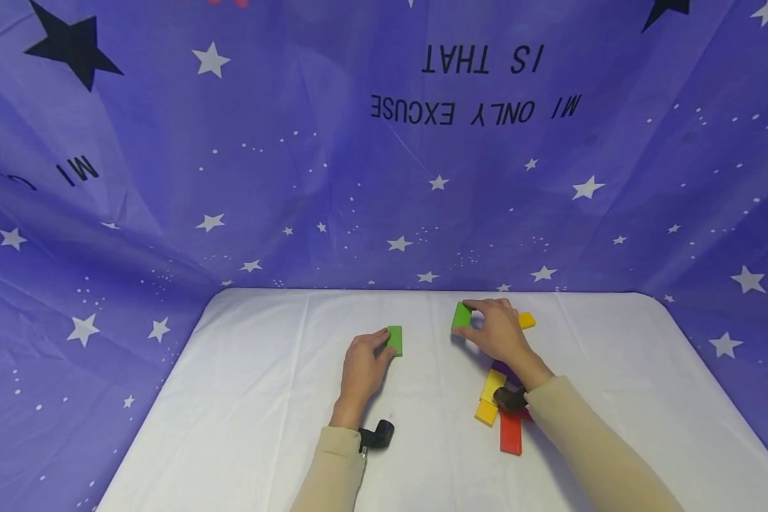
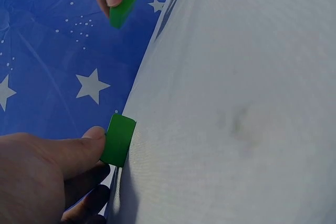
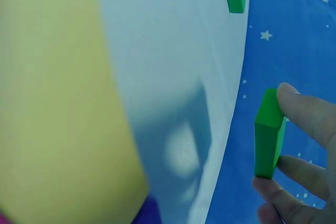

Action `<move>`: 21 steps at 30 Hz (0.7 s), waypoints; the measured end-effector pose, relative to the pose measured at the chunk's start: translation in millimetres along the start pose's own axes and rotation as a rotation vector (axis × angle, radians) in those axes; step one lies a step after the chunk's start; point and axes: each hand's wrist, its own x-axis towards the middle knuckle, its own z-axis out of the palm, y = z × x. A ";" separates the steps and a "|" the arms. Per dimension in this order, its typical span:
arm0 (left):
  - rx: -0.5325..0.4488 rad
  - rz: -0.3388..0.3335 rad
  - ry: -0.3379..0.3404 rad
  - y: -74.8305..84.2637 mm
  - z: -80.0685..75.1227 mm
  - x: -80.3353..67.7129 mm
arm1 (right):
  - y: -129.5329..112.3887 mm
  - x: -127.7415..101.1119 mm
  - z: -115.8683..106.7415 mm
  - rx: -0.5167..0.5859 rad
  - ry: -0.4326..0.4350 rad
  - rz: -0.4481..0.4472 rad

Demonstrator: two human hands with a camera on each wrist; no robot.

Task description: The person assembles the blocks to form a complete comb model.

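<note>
Closest to me, beside my right forearm, a red block [image 1: 510, 432] lies flat on the white table [image 1: 262, 398] with two yellow blocks [image 1: 490, 395] just past it. Farther out, my left hand [image 1: 362, 369] pinches a green block [image 1: 395, 340] standing on edge on the cloth, thumb and fingertips at its near side. To its right and a little farther, my right hand [image 1: 498, 331] pinches a second green block [image 1: 461, 315] between thumb and fingers, lifted off the table. Just behind that hand lies an orange-yellow block [image 1: 527, 320], and beyond hangs the starry purple backdrop [image 1: 294, 156].
</note>
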 end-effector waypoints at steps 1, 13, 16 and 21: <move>-0.002 -0.004 0.001 -0.1 0.0 -0.1 | -1.7 0.9 0.7 0.008 0.001 0.000; -0.005 -0.007 0.008 -1.8 0.2 -1.6 | -20.5 13.2 9.4 0.048 -0.028 0.000; -0.005 -0.006 0.008 -1.9 0.2 -2.1 | -24.6 15.7 13.3 0.055 -0.020 -0.010; -0.009 0.009 0.013 -2.0 0.5 -2.2 | -30.2 19.1 20.6 0.092 -0.005 -0.031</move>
